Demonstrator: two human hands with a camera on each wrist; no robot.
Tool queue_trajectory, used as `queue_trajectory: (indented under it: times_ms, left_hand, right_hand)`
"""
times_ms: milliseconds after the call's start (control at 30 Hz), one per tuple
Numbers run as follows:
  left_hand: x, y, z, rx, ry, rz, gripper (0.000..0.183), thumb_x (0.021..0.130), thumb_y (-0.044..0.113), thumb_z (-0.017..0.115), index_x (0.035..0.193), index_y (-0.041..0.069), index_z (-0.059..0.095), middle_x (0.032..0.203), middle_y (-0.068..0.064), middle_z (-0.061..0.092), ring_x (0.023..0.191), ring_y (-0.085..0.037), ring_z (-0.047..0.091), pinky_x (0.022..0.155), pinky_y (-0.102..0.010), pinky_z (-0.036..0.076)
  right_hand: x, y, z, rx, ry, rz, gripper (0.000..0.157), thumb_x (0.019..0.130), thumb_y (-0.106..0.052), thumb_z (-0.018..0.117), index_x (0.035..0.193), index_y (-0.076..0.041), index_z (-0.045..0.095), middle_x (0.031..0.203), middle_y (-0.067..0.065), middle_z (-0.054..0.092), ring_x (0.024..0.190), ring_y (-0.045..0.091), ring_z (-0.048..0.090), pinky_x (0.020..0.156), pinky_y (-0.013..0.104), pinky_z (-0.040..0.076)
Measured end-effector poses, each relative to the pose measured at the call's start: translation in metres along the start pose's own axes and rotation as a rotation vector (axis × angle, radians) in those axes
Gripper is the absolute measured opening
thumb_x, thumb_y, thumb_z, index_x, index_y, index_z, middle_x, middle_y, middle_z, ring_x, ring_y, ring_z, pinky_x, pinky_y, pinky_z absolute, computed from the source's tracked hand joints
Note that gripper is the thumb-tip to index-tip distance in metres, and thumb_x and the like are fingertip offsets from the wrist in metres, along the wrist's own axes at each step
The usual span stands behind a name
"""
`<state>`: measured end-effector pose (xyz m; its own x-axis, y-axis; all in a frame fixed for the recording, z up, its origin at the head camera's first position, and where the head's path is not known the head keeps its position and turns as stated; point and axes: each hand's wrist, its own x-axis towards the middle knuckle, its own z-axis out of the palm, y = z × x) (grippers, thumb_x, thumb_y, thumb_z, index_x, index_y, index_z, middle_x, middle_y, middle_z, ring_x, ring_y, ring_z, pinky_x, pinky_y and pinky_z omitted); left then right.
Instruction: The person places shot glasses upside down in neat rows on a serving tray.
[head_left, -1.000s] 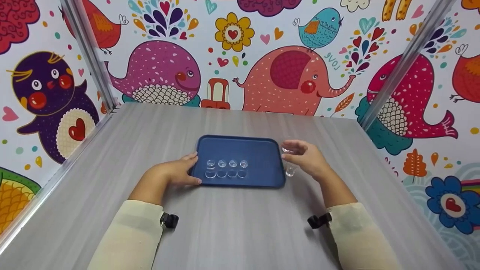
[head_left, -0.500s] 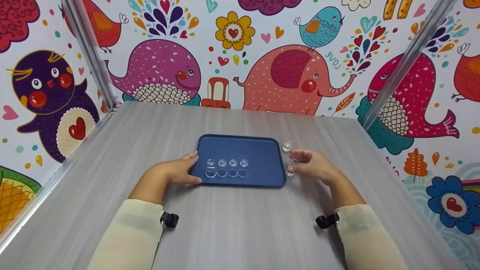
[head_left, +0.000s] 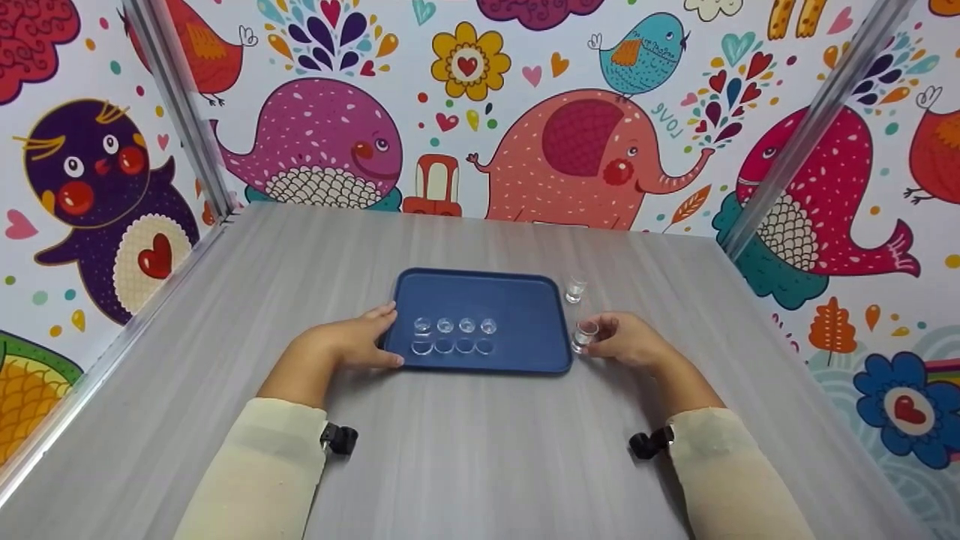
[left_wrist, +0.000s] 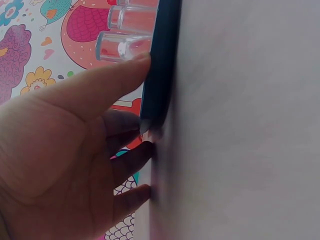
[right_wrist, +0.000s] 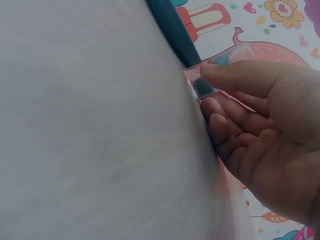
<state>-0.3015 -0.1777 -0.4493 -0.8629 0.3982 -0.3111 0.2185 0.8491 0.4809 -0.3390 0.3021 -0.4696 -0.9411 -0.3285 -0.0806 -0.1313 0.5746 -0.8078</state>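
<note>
A blue tray (head_left: pixel 529 319) lies on the table, bearing a row of several clear shot glasses (head_left: pixel 444 328), bases up. My left hand (head_left: pixel 349 341) rests at its left end; in the left wrist view the thumb touches the tray edge (left_wrist: pixel 162 70) and the fingers spread loosely beside it. Just outside the tray's right edge, my right hand (head_left: pixel 622 339) pinches an upright shot glass (head_left: pixel 583 337) between thumb and fingertips. The right wrist view shows this glass (right_wrist: pixel 201 86) low by the tabletop. Another shot glass (head_left: pixel 575 291) stands upright farther back.
The grey table (head_left: pixel 480 450) runs back to a wall (head_left: pixel 525 157) printed with cartoon animals. Metal posts (head_left: pixel 184 112) rise at the table's back corners. Each sleeve cuff carries a small black camera (head_left: pixel 341 441).
My right hand has left the back glass, come nearer to me, and closed its fingers on the front one. The left hand and tray have stayed in place.
</note>
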Motion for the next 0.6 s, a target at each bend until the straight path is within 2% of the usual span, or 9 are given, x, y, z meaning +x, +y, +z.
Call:
queue_trajectory:
  times_ms: [233, 333, 467, 600]
  left_hand:
    - [0.0001, 0.0014, 0.0001, -0.006, -0.002, 0.004, 0.097, 0.100, 0.044, 0.072, 0.169, -0.001, 0.020, 0.182, -0.015, 0.009, 0.168, -0.042, 0.012, 0.136, -0.059, 0.016]
    - [-0.0005, 0.0021, 0.0000, -0.014, 0.001, 0.016, 0.098, 0.100, 0.043, 0.073, 0.169, -0.003, 0.021, 0.182, -0.017, 0.010, 0.168, -0.043, 0.013, 0.136, -0.059, 0.016]
    - [-0.0016, 0.0025, -0.0001, -0.017, -0.003, 0.006, 0.099, 0.099, 0.043, 0.074, 0.169, -0.002, 0.020, 0.182, -0.016, 0.009, 0.168, -0.043, 0.013, 0.136, -0.060, 0.016]
    - [-0.0014, 0.0021, 0.0006, -0.012, -0.008, 0.000, 0.099, 0.100, 0.044, 0.073, 0.170, -0.001, 0.019, 0.182, -0.015, 0.007, 0.167, -0.044, 0.012, 0.136, -0.061, 0.015]
  right_hand:
    - [-0.0002, 0.0005, 0.0022, -0.027, 0.006, -0.024, 0.036, 0.085, -0.002, 0.085, 0.118, 0.008, 0.074, 0.088, -0.002, 0.073, 0.072, 0.002, 0.056, 0.062, 0.016, 0.046]
    - [0.0004, 0.0014, 0.0028, -0.023, 0.026, -0.032, 0.035, 0.084, -0.004, 0.086, 0.115, 0.007, 0.075, 0.085, -0.007, 0.071, 0.071, 0.002, 0.057, 0.061, 0.016, 0.047]
    - [0.0011, -0.0002, 0.0020, -0.008, 0.071, -0.029, 0.034, 0.085, -0.007, 0.087, 0.114, 0.006, 0.075, 0.088, -0.006, 0.072, 0.078, 0.004, 0.060, 0.067, 0.016, 0.050]
    - [-0.0010, -0.0071, -0.0018, 0.005, 0.119, 0.025, 0.031, 0.089, -0.018, 0.086, 0.115, -0.004, 0.076, 0.097, 0.001, 0.076, 0.089, 0.013, 0.067, 0.078, 0.020, 0.056]
